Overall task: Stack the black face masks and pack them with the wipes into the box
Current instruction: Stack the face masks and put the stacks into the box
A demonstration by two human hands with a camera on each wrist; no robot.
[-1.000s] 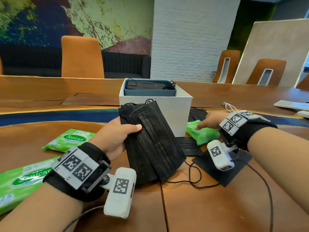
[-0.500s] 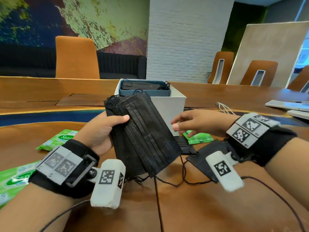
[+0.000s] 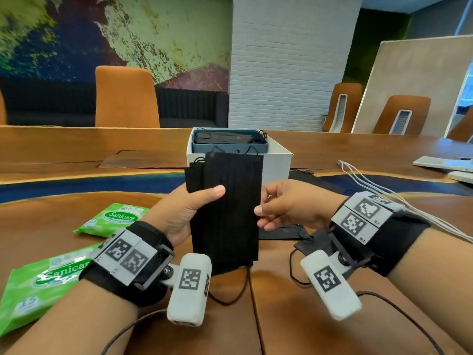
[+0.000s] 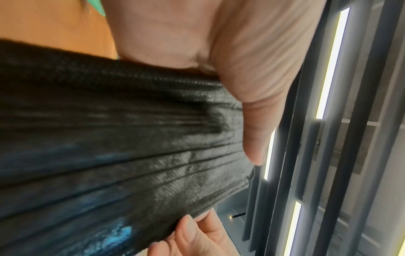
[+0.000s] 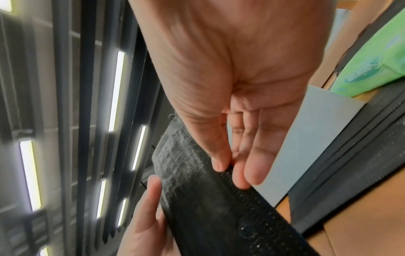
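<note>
My left hand [image 3: 202, 201] grips a stack of black face masks [image 3: 227, 221] and holds it upright above the table, thumb across the front. My right hand [image 3: 263, 208] pinches the stack's right edge between thumb and fingers; the right wrist view shows this pinch on the masks [image 5: 208, 207]. Behind the stack stands the white box [image 3: 277, 166], with a blue-grey tray [image 3: 230, 148] of masks inside. Two green wipes packs [image 3: 112, 219] [image 3: 38, 280] lie at the left. In the left wrist view my thumb lies on the pleated masks [image 4: 131, 138].
Loose black masks [image 3: 281, 233] and ear loops lie on the wooden table [image 3: 320, 329] under my right hand. A third wipes pack [image 5: 372, 65] lies near the box. White cables [image 3: 363, 180] trail at the right. Orange chairs [image 3: 125, 98] stand behind the table.
My right hand left the wipes pack by the box and came to the stack's right edge. My left hand turned the stack from tilted to upright, in front of the box.
</note>
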